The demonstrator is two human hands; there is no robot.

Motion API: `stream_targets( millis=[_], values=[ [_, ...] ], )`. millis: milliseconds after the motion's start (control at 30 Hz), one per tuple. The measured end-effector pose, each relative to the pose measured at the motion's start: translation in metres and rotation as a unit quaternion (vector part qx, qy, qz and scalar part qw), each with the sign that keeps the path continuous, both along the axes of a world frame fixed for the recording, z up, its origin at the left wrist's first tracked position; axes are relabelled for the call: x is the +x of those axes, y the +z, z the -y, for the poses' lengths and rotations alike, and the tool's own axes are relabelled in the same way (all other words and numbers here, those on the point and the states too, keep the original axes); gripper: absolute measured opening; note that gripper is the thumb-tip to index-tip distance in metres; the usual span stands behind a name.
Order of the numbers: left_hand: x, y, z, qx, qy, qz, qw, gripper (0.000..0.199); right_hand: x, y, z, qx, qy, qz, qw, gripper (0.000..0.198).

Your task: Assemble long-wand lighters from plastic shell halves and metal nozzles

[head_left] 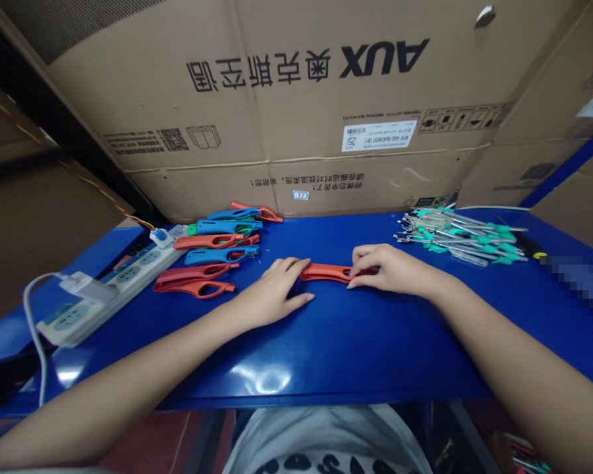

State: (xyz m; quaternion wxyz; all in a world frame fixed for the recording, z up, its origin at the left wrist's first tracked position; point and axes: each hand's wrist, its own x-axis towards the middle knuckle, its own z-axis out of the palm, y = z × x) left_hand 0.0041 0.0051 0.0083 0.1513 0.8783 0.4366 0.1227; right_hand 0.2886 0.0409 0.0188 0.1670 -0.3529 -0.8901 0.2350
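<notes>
An orange-red plastic lighter casing (326, 272) lies lengthwise on the blue table, its hollow inner side partly showing. My right hand (388, 268) pinches its right end between thumb and fingers, covering that end. At the other end is my left hand (279, 289), thumb and index finger spread apart around the tip; the index fingertip seems to touch it. Left of my hands lies a loose pile of similar casings, among them a blue casing (222, 255) and a red casing (195, 287). Metal lighter rods with green parts (467, 236) are heaped to the right.
A white power strip (128, 276) with plugged-in cords runs along the left side of the blue table (296, 355). Behind stands a large cardboard box (286, 131). A yellow-and-black handle (531, 247) lies beside the rods.
</notes>
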Motion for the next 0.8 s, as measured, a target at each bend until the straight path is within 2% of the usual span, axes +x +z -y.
stream_targets(
  millis=[100, 167, 267, 367, 500, 600, 667, 733, 800],
  values=[
    [0.003, -0.019, -0.016, 0.027, -0.004, 0.097, 0.995, 0.049, 0.001, 0.0, -0.002, 0.026, -0.006, -0.025, 0.999, 0.029],
    [0.001, -0.027, -0.022, 0.047, 0.001, 0.139, 0.989, 0.046, 0.001, 0.0, -0.003, 0.077, -0.034, -0.047, 0.995, 0.029],
    [-0.002, -0.03, -0.022, 0.061, 0.002, 0.171, 0.983, 0.041, 0.002, 0.0, -0.004, 0.171, -0.111, -0.102, 0.974, 0.03],
    [-0.003, -0.028, -0.019, 0.07, 0.005, 0.179, 0.981, 0.035, 0.002, 0.002, -0.004, 0.19, -0.145, -0.132, 0.962, 0.031],
    [-0.004, -0.025, -0.016, 0.091, -0.008, 0.162, 0.983, 0.042, -0.001, 0.007, 0.0, 0.144, -0.125, -0.128, 0.973, 0.036],
    [-0.005, -0.023, -0.017, 0.08, -0.085, 0.108, 0.987, 0.039, -0.003, 0.011, 0.007, 0.037, -0.03, -0.067, 0.997, 0.044],
    [-0.007, -0.021, -0.019, 0.066, -0.133, 0.063, 0.987, 0.039, -0.003, 0.012, 0.01, -0.024, 0.022, -0.013, 0.999, 0.047],
    [-0.009, -0.018, -0.019, 0.07, -0.15, 0.031, 0.986, 0.038, -0.004, 0.011, 0.012, -0.05, 0.029, 0.028, 0.998, 0.05],
    [-0.011, -0.016, -0.019, 0.09, -0.139, 0.017, 0.986, 0.037, -0.004, 0.009, 0.013, -0.054, 0.018, 0.062, 0.996, 0.053]
  ],
)
